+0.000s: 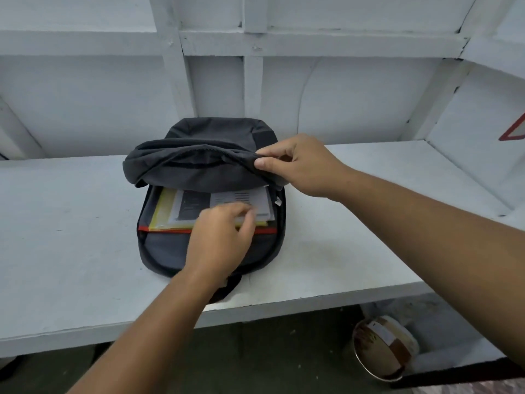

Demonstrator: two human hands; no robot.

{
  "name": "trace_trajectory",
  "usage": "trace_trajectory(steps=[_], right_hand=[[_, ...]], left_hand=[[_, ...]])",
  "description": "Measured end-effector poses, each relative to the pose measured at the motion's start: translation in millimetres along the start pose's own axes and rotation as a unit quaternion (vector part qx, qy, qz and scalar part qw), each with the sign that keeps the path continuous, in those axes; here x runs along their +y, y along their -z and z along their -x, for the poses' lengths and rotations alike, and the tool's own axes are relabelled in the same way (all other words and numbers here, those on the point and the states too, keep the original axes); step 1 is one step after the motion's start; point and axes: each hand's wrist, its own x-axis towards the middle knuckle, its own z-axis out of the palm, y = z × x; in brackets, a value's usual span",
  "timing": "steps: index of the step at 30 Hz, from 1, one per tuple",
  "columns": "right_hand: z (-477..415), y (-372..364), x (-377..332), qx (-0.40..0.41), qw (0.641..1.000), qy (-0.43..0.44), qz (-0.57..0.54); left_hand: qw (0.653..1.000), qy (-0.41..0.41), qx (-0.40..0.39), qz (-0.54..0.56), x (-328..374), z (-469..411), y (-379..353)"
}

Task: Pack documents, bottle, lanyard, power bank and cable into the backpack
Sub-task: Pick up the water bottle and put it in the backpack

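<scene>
A dark grey backpack (199,166) lies flat on the white table (71,237), its main compartment unzipped. My right hand (301,166) pinches the edge of the front flap at the right and holds it lifted. Inside lie the documents (196,207): printed sheets on a yellow folder, above a red-trimmed inner pocket. My left hand (220,240) reaches into the opening, its blurred fingers curled on the near edge of the papers. No bottle, lanyard, power bank or cable is in sight.
White shelving and partitions (255,44) rise behind and to the right of the table. A round tin with a metal rim (383,348) sits on the floor below the table's front right edge. Bare tabletop flanks the bag on both sides.
</scene>
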Motion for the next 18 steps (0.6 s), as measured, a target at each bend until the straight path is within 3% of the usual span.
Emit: trace_trajectory(steps=[3, 6, 8, 11, 14, 18], right_hand=[[4.5, -10.8, 8.5, -0.01, 0.999, 0.019, 0.03], [17.3, -22.6, 27.3, -0.001, 0.998, 0.031, 0.053], [31.2, -36.3, 36.7, 0.01, 0.997, 0.039, 0.062], [55.4, -62.1, 50.8, 0.025, 0.997, 0.024, 0.065], [86.0, -93.4, 67.0, -0.033, 0.977, 0.053, 0.204], [104.7, -114.4, 73.9, -0.014, 0.961, 0.09, 0.26]], left_hand=[[0.982, -0.1, 0.157, -0.021, -0.9, 10.2, 52.9], [0.969, -0.133, 0.207, -0.037, -12.4, -1.8, 73.7], [0.979, -0.117, 0.157, -0.06, -30.2, 0.6, 73.5], [0.991, -0.087, 0.0, -0.105, -70.8, 20.6, 56.7], [0.985, -0.028, -0.115, -0.124, -111.8, 54.3, 33.3], [0.985, -0.003, -0.124, -0.119, -131.3, 79.3, 13.9]])
